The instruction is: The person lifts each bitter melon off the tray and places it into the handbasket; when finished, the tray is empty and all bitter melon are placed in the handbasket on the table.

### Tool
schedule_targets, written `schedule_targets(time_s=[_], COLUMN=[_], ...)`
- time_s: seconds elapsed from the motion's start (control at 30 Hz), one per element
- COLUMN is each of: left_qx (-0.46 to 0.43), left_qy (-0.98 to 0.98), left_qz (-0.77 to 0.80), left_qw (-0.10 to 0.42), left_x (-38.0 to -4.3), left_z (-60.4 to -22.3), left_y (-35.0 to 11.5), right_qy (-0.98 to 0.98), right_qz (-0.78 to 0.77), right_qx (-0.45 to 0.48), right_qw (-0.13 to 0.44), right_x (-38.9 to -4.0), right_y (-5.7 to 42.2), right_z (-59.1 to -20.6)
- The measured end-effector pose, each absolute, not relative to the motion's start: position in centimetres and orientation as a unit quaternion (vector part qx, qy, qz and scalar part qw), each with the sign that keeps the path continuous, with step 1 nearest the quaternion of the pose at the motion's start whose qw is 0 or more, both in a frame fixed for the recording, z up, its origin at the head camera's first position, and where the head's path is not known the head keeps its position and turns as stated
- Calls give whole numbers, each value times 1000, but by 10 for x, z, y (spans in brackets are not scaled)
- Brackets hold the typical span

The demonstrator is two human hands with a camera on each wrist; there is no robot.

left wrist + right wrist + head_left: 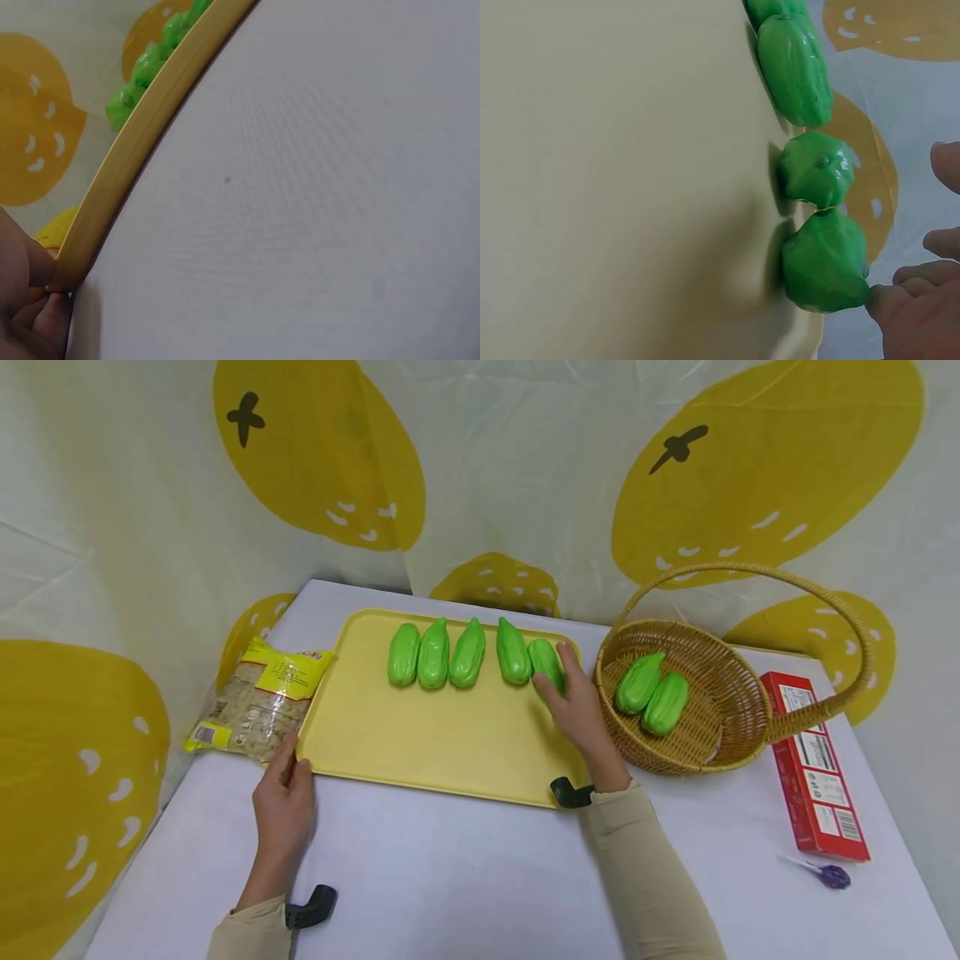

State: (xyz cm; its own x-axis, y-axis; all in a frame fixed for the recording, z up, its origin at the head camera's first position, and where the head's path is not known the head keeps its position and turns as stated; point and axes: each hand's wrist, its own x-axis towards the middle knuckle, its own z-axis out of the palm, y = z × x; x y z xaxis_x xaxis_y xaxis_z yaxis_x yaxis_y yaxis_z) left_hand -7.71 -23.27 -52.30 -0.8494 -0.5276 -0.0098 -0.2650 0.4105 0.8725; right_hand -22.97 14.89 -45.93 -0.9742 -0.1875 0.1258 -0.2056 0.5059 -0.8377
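Note:
A yellow tray (420,735) lies on the table with several glossy, ribbed green toy vegetables (467,653) in a row along its far side. My left hand (287,802) pinches the tray's near left corner, and the left wrist view shows fingers (52,322) at the rim. At the row's right end, my right hand (573,706) touches the last green vegetable (825,262). Its fingers are spread, not curled round it. Two more green vegetables (665,703) lie inside a wicker basket (682,758), right of the tray.
A clear and yellow plastic bag of brownish food (258,702) lies against the tray's left edge. The basket's tall handle (862,643) arches toward the right. Beyond it are a red box (813,768) and a purple lollipop (832,877). A fruit-patterned curtain (510,468) hangs behind the table.

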Motion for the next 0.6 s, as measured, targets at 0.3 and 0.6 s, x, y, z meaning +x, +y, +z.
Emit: schedule_targets(time_s=[0.3, 0.6], left_qx=[237, 233], left_qy=[-828, -829], left_qz=[-490, -490], left_qw=[136, 137], left_x=[-76, -76], left_z=[-524, -523], left_y=[-232, -233], right_qy=[-868, -879], right_qz=[487, 469], right_qx=[100, 91], right_qw=[6, -8], right_x=[-232, -236], right_y=[151, 150], right_z=[-470, -477])
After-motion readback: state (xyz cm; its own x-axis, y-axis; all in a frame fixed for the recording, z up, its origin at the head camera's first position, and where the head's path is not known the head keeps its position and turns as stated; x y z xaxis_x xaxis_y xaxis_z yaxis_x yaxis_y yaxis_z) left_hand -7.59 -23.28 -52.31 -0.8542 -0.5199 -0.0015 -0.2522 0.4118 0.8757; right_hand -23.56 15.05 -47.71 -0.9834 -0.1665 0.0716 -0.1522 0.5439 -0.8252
